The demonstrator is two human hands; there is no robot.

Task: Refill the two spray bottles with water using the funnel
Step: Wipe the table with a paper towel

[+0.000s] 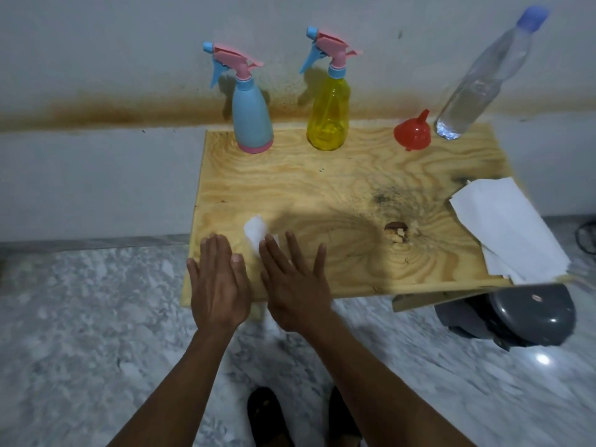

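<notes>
Both hands lie flat and spread, palms down, at the lower-left edge of the wooden desk — the left hand holds nothing, while the right hand has its fingers resting on a small white tissue. Along the desk's far edge, in the upper half of the frame, stand the blue spray bottle and the yellow spray bottle, both capped with pink-and-blue trigger heads. To their right the red funnel sits mouth-down just beside the clear water bottle — and a white paper sheet lies at the desk's right edge.
</notes>
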